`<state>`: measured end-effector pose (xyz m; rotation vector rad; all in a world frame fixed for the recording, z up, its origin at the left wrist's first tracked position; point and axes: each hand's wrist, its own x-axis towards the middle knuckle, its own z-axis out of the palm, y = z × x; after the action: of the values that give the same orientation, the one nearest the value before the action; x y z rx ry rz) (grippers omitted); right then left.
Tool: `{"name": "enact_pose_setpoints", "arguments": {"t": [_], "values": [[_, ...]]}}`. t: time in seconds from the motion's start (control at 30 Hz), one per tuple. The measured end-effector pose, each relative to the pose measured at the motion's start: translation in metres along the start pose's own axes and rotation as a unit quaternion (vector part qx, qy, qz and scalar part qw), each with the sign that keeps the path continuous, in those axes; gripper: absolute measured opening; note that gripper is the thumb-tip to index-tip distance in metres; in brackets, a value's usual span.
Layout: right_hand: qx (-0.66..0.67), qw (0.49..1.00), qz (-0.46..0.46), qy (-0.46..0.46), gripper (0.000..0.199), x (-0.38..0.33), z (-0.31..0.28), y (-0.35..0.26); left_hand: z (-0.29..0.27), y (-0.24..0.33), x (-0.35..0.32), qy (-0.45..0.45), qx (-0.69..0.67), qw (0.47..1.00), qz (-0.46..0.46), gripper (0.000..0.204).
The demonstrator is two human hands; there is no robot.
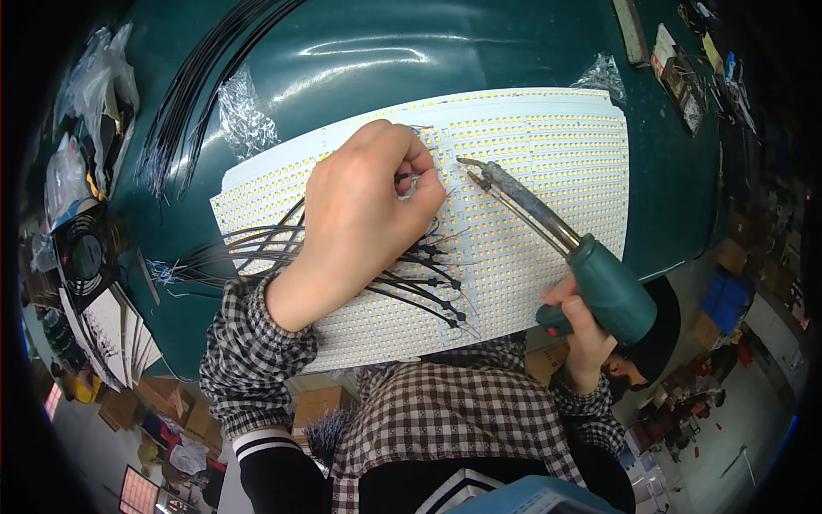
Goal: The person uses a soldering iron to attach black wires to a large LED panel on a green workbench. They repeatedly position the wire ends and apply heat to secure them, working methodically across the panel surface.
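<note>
My right hand is wrapped round the green handle of a soldering gun. Its metal tip points up and left, just over a white LED strip panel set with rows of small yellow chips. Above the panel's middle, my left hand is closed in a pinch on a black cable, of which only a dark bit shows between the fingers. Several knotted black cables lie across the panel under my left wrist, their thin bare wires reaching the middle row of pads. Their other ends fan out to the left.
A bundle of black cables lies at the far left of the green table. Clear plastic wrap sits by the panel. A black fan and plastic bags stand left; a small box lies far right.
</note>
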<state>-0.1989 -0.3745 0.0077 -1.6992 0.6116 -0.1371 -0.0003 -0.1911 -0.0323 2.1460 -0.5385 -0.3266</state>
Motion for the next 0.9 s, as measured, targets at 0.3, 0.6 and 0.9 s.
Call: {"name": "enact_pose_setpoints", "arguments": {"t": [0.3,0.6,0.9], "values": [[0.034,0.999,0.015,0.017,0.048,0.005,-0.005,0.000,-0.008,0.002,-0.014,0.007,0.015,0.998,0.063,0.020],[0.095,0.994,0.026,0.042,0.044,0.009,-0.005,0.000,-0.030,0.012,-0.047,-0.046,0.086,0.992,0.078,0.022],[0.112,0.993,-0.011,0.030,0.050,0.003,-0.008,0.007,-0.040,0.010,-0.023,-0.124,-0.016,0.992,-0.017,0.018]]}}
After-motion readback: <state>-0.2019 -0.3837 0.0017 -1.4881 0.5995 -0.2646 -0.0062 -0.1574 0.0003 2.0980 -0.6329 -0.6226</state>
